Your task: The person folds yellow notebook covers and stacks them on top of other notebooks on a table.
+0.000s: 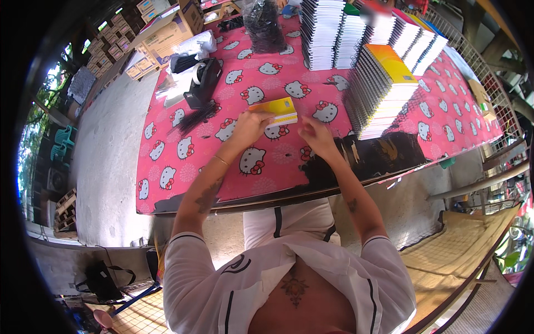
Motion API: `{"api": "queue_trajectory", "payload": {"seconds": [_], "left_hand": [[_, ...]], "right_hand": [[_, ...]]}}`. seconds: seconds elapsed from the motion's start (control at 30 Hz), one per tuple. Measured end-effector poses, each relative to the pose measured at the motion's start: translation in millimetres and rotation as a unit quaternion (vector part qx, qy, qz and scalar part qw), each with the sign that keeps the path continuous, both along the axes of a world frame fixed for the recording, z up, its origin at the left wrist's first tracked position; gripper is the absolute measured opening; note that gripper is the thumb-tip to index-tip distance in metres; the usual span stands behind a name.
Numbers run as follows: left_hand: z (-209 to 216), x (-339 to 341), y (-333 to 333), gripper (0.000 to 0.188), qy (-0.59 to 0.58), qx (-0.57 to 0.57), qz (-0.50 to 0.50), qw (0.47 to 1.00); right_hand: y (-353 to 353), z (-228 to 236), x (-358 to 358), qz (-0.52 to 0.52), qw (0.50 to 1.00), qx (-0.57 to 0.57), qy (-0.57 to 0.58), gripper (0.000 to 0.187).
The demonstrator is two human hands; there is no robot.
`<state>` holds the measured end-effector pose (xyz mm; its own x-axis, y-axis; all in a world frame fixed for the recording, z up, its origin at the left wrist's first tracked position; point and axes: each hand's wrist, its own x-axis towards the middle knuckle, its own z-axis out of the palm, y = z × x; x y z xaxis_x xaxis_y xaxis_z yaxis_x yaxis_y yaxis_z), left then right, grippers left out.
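Note:
A small yellow-covered notebook point(283, 107) is in front of me over the pink table, its pale page edges toward me. My left hand point(253, 126) grips it at its left end, fingers closed over the cover. Just off its right end is my right hand point(318, 137), fingers apart and slightly bent, holding nothing. Left of the notebook lies a bundle of thin black strands point(196, 118), which look like binding coils. Behind the strands stands a black tape dispenser point(203, 83) with a pale roll.
To the right, a tall stack of yellow-covered spiral notebooks point(380, 94) rises near a torn black patch point(384, 157) on the table edge. More spiral notebook stacks point(322, 36) stand behind. A dark wrapped bundle point(263, 26) sits at the back, cardboard boxes point(167, 36) at far left.

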<state>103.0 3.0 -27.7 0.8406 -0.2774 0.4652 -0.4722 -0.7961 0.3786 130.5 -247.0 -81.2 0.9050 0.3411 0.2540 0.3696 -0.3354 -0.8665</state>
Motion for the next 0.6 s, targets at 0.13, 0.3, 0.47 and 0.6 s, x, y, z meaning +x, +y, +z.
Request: {"api": "queue_trajectory", "payload": {"seconds": [0.13,0.3,0.47,0.6], "left_hand": [[6,-5,-5,0.019,-0.029,0.029,0.054,0.998],[26,-70,-34,0.031,-0.156,0.123,0.035,0.979],[-22,-123,-72,0.045,-0.031,-0.135,0.066,0.988],[-26,-104,-53,0.053,-0.061,-0.231,0.046,0.97]], "right_hand": [[6,0,7,-0.024,0.998,-0.006,-0.063,0.063],[-2,41,-43,0.042,0.989,0.11,-0.091,0.075],[-13,10,-83,0.078,0.981,0.147,0.099,0.05],[-17,-4,-79,0.073,0.983,0.158,0.05,0.027]]}}
